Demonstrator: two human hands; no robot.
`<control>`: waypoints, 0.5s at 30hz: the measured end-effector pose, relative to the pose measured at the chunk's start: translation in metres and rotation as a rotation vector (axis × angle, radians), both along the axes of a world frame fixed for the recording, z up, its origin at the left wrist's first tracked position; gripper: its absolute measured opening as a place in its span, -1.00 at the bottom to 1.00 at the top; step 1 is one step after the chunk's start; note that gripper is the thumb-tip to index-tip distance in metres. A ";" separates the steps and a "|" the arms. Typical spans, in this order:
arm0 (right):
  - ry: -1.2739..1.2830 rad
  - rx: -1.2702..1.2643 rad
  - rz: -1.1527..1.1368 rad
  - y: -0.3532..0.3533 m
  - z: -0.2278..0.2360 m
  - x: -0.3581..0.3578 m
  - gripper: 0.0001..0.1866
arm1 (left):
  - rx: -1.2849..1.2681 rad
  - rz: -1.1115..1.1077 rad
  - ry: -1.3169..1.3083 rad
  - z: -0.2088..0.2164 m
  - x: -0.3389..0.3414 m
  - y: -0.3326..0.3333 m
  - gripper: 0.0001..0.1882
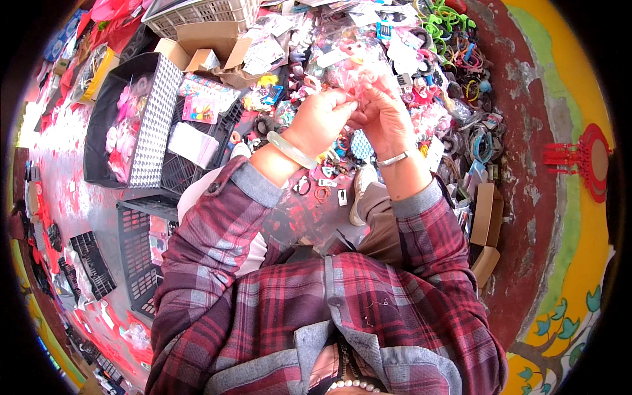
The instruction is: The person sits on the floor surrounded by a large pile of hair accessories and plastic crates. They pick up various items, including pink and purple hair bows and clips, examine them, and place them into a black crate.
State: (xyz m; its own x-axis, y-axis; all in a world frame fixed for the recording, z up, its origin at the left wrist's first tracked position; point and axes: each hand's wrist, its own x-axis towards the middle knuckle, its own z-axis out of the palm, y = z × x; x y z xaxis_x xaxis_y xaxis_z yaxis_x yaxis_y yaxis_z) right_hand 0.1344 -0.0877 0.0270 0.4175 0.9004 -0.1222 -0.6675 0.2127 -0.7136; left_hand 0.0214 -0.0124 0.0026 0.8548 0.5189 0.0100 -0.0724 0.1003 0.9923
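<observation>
Both my hands meet over a heap of small goods, raised close together. My left hand (321, 120), with a pale bangle at its wrist, pinches the near edge of a clear plastic bag with pink items (357, 66). Against it, my right hand (385, 118) grips the same bag from the right, its fingers curled. Pink, fluffy-looking pieces show through the film; their exact kind I cannot make out. Beneath the hands lie hair ties (322, 193) and a blue beaded-looking piece (361, 145).
At left stand a black-and-white patterned box (150, 125) with pink items, a black plastic crate (137, 253) and an opened cardboard box (230, 49). Green headbands (454, 26) lie far right. A cardboard box (486, 214) sits by the red-brown wall (520, 164).
</observation>
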 end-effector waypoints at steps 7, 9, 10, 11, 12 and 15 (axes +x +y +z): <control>0.016 0.080 0.093 -0.003 -0.005 0.007 -0.67 | 0.612 0.039 0.112 0.007 -0.006 -0.003 -0.84; 0.012 0.059 0.106 -0.005 -0.002 0.010 -0.65 | 0.719 0.051 0.036 0.004 -0.006 -0.001 -0.83; -0.003 0.067 0.110 -0.006 -0.009 0.015 -0.64 | 0.771 0.057 -0.003 0.002 -0.005 -0.001 -0.83; -0.017 0.075 0.114 -0.004 -0.016 0.017 -0.63 | 0.776 0.045 -0.022 0.001 -0.005 -0.001 -0.83; -0.034 0.077 0.108 -0.005 -0.020 0.020 -0.61 | 0.781 0.032 -0.041 0.000 -0.005 -0.001 -0.83; -0.084 0.069 0.076 -0.004 -0.005 0.008 -0.57 | 0.856 -0.009 -0.017 0.002 -0.007 -0.001 -0.83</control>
